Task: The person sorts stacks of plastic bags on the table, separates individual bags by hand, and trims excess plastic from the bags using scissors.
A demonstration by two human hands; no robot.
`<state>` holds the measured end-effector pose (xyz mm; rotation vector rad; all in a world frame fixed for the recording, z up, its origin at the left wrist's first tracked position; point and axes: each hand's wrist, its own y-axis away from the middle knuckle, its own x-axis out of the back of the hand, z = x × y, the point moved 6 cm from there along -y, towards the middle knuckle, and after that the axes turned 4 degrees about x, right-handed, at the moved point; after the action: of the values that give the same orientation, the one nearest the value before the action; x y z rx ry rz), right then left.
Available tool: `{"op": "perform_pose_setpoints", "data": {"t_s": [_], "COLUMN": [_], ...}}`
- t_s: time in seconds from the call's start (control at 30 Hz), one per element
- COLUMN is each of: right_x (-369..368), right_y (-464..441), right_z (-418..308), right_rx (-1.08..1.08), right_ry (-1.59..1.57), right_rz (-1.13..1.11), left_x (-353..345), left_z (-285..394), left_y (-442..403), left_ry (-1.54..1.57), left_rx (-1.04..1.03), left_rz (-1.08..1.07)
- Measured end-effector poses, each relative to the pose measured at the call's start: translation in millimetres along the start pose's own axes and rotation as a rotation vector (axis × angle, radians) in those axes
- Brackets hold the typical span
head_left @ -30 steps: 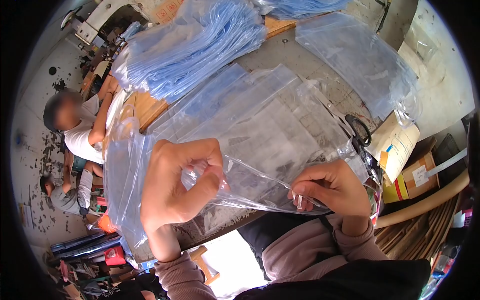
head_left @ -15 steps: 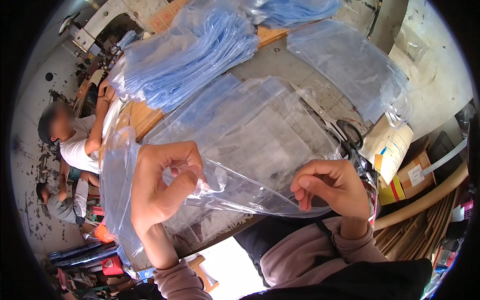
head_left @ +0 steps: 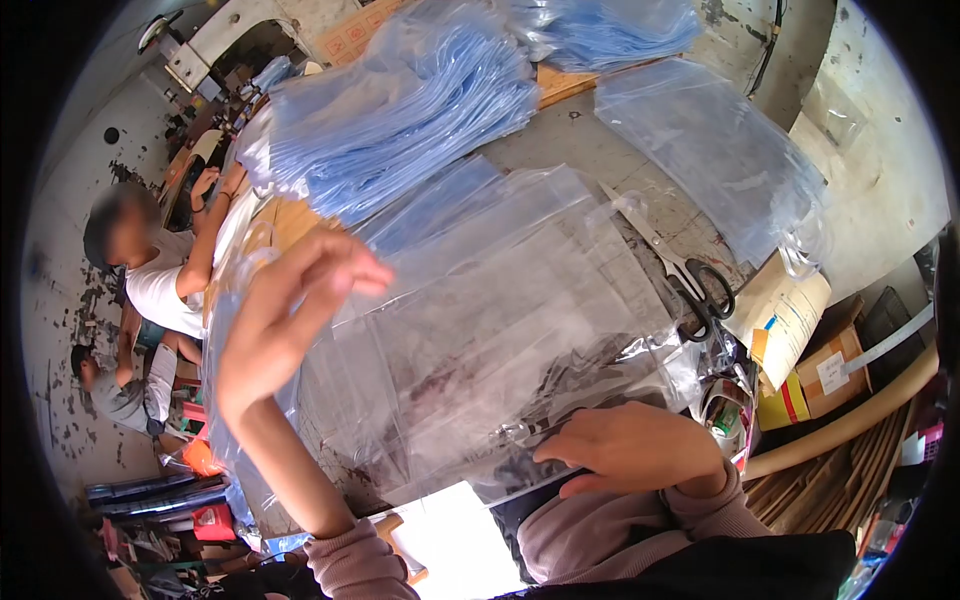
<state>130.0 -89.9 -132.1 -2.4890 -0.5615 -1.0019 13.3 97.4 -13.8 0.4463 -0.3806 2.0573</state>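
My left hand (head_left: 285, 315) is raised over the left part of the clear plastic bags, a little blurred, its fingers loosely extended and nothing visible between them. Near the front edge of the table, my right hand (head_left: 635, 450) hovers palm down at the near edge of the plastic, fingers stretched and nothing held. A clear plastic bag (head_left: 500, 310) lies spread flat between and beyond the hands, on top of other clear sheets. Black-handled scissors (head_left: 665, 255) lie at its right side, blades pointing away.
A thick stack of bluish plastic bags (head_left: 400, 120) lies at the back left, another pile (head_left: 610, 35) behind it. More bags (head_left: 715, 150) lie back right. Cardboard boxes (head_left: 830, 370) stand at the right. A co-worker (head_left: 165, 280) sits at the left, another person (head_left: 120, 395) beyond.
The plastic stretched between my hands has been let go and lies flat. My left hand has risen and moved left; my right hand has lowered and turned palm down.
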Motion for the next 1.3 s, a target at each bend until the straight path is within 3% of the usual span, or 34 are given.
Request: {"op": "perform_pose_setpoints", "data": {"t_s": [0.07, 0.13, 0.17, 0.23, 0.37, 0.43, 0.47, 0.53, 0.63, 0.73, 0.83, 0.9, 0.97, 1.07, 1.13, 1.23, 1.3], "right_x": [-9, -17, -21, -27, -37, -39, -37, -31, -24, -10, 44, 68, 79, 85, 84, 80, 77], "right_y": [-4, -5, -4, -4, -3, -3, -1, 0, 3, 4, 8, 29, 51, 65, 65, 60, 53], "right_z": [0, -1, -1, -3, -7, -6, -6, -7, -6, -8, -5, 9, 25, 41, 52, 63, 70], "right_rx": [0.033, 0.066, 0.072, 0.077, 0.069, 0.058, 0.071, 0.088, -0.023, -0.005, -0.060, -0.320, -0.366, -0.422, -0.429, -0.354, -0.282], "right_ry": [-0.003, -0.005, -0.033, -0.059, -0.114, -0.131, -0.105, -0.079, -0.130, -0.087, -0.068, -0.127, 0.116, 0.141, 0.058, -0.108, -0.382], "right_rz": [-0.008, -0.018, -0.041, -0.065, -0.172, -0.182, -0.129, -0.074, -0.223, -0.092, 0.482, 0.883, 1.185, 1.312, 1.271, 1.293, 1.258], "left_x": [20, 35, 41, 37, 36, 35, 34, 32, 26, 23, 19, 19, 18, 11, 14, 11, 7], "left_z": [-34, -86, -97, -123, -97, -73, -71, -54, -33, -10, 8, 15, 25, 37, 34, 46, 50], "left_y": [-11, -9, -8, -11, -15, -20, -21, -22, -19, -15, -7, -3, 2, 7, 11, 19, 22], "left_ry": [-0.584, -1.154, -1.153, -1.016, -0.907, -0.839, -0.840, -0.554, -0.516, -0.750, -0.754, -0.775, -0.796, -0.812, -0.505, -0.447, -0.440], "left_rx": [0.176, 0.017, 0.018, 0.288, 0.444, 0.187, 0.193, -0.007, -0.045, -0.132, -0.259, -0.274, -0.290, -0.300, -0.292, -0.313, -0.325], "left_rz": [0.224, 0.282, 0.288, -0.029, 0.018, 0.183, 0.187, 0.287, 0.449, 0.580, 0.671, 0.693, 0.719, 0.714, 0.738, 0.779, 0.788]}}
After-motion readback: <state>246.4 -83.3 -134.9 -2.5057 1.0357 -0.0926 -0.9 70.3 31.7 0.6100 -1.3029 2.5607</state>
